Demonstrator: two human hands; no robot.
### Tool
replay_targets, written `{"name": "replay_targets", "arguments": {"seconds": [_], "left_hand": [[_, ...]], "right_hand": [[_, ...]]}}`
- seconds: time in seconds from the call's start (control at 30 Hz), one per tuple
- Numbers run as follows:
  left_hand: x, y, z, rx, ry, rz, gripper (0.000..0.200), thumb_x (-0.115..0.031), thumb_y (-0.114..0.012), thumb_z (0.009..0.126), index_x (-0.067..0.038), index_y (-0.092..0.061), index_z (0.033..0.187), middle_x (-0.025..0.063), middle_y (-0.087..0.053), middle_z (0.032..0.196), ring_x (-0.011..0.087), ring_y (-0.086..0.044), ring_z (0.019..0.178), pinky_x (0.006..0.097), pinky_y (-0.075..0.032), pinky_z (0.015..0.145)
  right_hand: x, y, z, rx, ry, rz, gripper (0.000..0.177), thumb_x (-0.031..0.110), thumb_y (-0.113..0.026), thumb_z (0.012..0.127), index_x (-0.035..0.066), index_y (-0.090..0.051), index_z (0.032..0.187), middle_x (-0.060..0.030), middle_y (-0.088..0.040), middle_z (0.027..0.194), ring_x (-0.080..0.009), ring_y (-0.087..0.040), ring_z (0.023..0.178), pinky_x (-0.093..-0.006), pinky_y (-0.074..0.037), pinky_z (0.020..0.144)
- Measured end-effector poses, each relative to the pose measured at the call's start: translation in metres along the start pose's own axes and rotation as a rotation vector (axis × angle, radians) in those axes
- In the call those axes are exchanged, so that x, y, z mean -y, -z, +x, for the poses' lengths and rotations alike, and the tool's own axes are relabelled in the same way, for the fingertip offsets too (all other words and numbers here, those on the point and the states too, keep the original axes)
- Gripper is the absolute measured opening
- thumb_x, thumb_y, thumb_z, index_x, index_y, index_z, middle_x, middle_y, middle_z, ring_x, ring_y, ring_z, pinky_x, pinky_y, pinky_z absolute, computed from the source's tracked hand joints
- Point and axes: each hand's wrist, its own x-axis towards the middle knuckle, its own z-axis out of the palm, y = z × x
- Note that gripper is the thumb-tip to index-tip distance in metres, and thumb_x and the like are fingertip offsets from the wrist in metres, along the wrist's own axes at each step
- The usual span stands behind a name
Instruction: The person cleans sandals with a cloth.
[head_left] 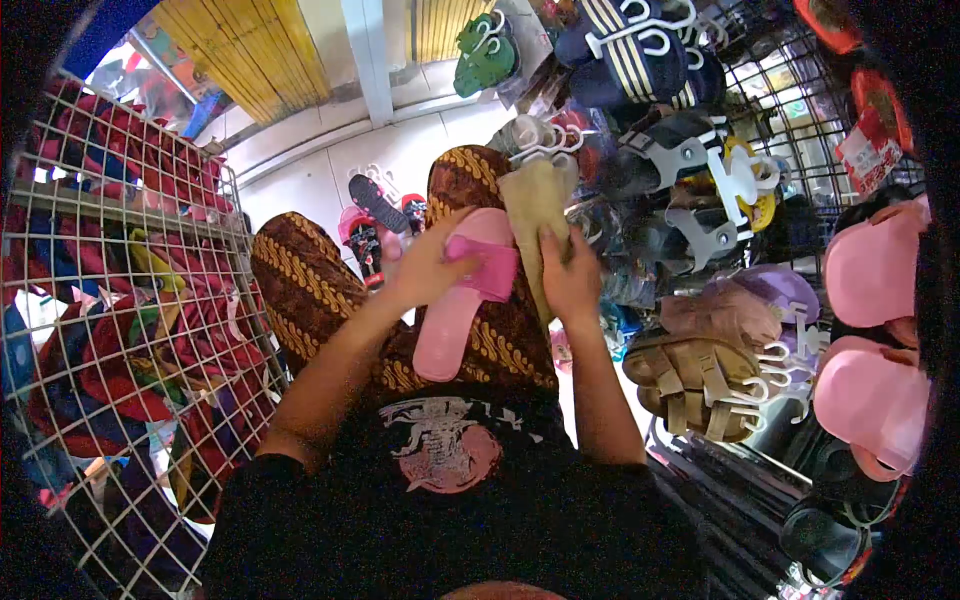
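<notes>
A pink slide sandal [445, 335] with a darker pink strap lies sole-down along my thigh, toe end away from me. My left hand [425, 270] grips it at the strap, fingers partly hidden behind it. Just to the right, my right hand [572, 280] is closed on a tan cloth [535, 200], which hangs over my knee beside the sandal. The cloth's far end spreads flat, close to the sandal's edge.
A wire rack [130, 330] of colourful footwear stands at left. Sandals on white hangers crowd the right, including brown sandals [695, 385], pink clogs [870, 400] and dark striped slides [640, 60]. More sandals [375, 205] lie on the tiled floor [300, 185] ahead.
</notes>
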Motion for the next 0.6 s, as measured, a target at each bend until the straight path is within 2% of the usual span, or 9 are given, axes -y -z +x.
{"name": "replay_targets", "arguments": {"seconds": [0.03,0.1,0.17,0.23,0.3,0.43,0.53,0.57,0.6], "left_hand": [[-0.034,-0.003,-0.001,0.077,0.176,-0.068,0.067,-0.017,-0.072,0.078,-0.001,-0.044,0.137,0.019,-0.067,0.107,0.0265,-0.066,0.098,0.0365,-0.051,0.085],[-0.046,-0.021,-0.003,0.029,0.131,0.147,0.066,-0.022,-0.073,0.076,-0.002,-0.046,0.133,0.0217,-0.067,0.102,0.0354,-0.065,0.094,0.0416,-0.051,0.083],[-0.04,-0.032,-0.003,-0.04,0.055,0.234,0.06,-0.028,-0.074,0.074,-0.004,-0.052,0.125,0.0254,-0.065,0.099,0.043,-0.063,0.092,0.0448,-0.051,0.08],[-0.04,-0.032,-0.002,-0.039,0.136,0.153,0.057,-0.026,-0.074,0.074,-0.004,-0.054,0.122,0.0247,-0.066,0.098,0.042,-0.064,0.09,0.044,-0.052,0.079],[-0.045,-0.027,0.001,-0.043,0.181,0.009,0.055,-0.024,-0.075,0.074,-0.002,-0.056,0.12,0.0236,-0.068,0.097,0.0389,-0.066,0.089,0.0428,-0.052,0.078],[-0.037,-0.024,0.003,-0.021,0.261,0.031,0.058,-0.024,-0.076,0.073,0.0,-0.055,0.121,0.0214,-0.069,0.096,0.0358,-0.068,0.087,0.041,-0.052,0.078],[-0.041,-0.023,0.007,-0.032,0.234,0.135,0.058,-0.025,-0.077,0.072,0.0,-0.056,0.12,0.0208,-0.069,0.096,0.0353,-0.067,0.087,0.0398,-0.052,0.079],[-0.038,-0.024,0.006,-0.034,0.207,0.154,0.058,-0.025,-0.077,0.072,0.0,-0.057,0.12,0.0211,-0.069,0.096,0.0355,-0.067,0.087,0.0395,-0.052,0.079],[-0.035,-0.025,0.004,-0.032,0.183,0.174,0.057,-0.025,-0.078,0.072,0.0,-0.058,0.119,0.0213,-0.068,0.097,0.0357,-0.067,0.087,0.0392,-0.052,0.08]], "right_hand": [[0.01,0.003,0.004,0.024,0.042,-0.058,0.049,0.042,-0.065,0.087,0.0,-0.06,0.111,-0.0205,-0.066,0.103,-0.0402,-0.06,0.1,-0.0448,-0.047,0.087],[0.025,0.007,0.016,0.088,0.133,-0.271,0.053,0.053,-0.069,0.08,0.001,-0.063,0.092,-0.0184,-0.067,0.095,-0.0386,-0.061,0.094,-0.0481,-0.046,0.083],[0.021,0.0,0.022,-0.003,0.292,-0.454,0.057,0.058,-0.068,0.078,0.002,-0.064,0.09,-0.0179,-0.066,0.094,-0.0371,-0.061,0.094,-0.05,-0.044,0.083],[0.011,-0.004,0.028,-0.107,0.452,-0.574,0.064,0.066,-0.066,0.074,0.003,-0.063,0.087,-0.0163,-0.065,0.092,-0.0366,-0.059,0.094,-0.0534,-0.041,0.083],[0.003,0.002,0.03,-0.059,0.372,-0.553,0.063,0.065,-0.067,0.074,0.003,-0.063,0.087,-0.0164,-0.064,0.092,-0.0374,-0.059,0.092,-0.0524,-0.042,0.082],[-0.02,0.011,0.027,0.06,0.186,-0.508,0.062,0.063,-0.069,0.074,0.002,-0.062,0.087,-0.0174,-0.063,0.092,-0.0381,-0.058,0.089,-0.05,-0.045,0.08],[-0.01,0.001,0.033,0.03,0.247,-0.485,0.06,0.06,-0.071,0.073,0.002,-0.061,0.087,-0.0179,-0.063,0.093,-0.0381,-0.057,0.087,-0.049,-0.046,0.077],[0.002,-0.003,0.035,0.096,0.237,-0.512,0.061,0.061,-0.071,0.072,0.003,-0.062,0.089,-0.0166,-0.063,0.095,-0.0358,-0.057,0.091,-0.0484,-0.043,0.081],[0.005,-0.012,0.037,0.052,0.329,-0.484,0.06,0.06,-0.072,0.071,0.004,-0.062,0.089,-0.0142,-0.062,0.093,-0.0338,-0.057,0.091,-0.0486,-0.04,0.083]]}}
